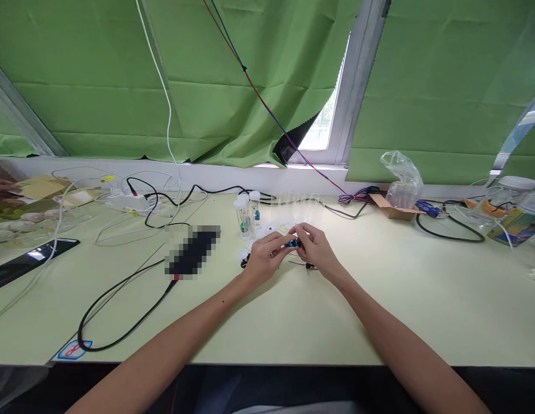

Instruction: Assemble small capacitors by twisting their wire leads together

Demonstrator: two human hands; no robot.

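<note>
Capped tubes [249, 215] on table [379, 299], box [394, 210] to their right, phone [30, 261] to left.

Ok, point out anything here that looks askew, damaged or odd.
The green blind hangs crooked: its lower edge sags and one corner is folded back by the window frame, showing dark backing. Loose cables sprawl tangled over the table. The left hand and right hand pinch a small blue part, too small to judge.

Bright, even daylight; bowed edges
</note>
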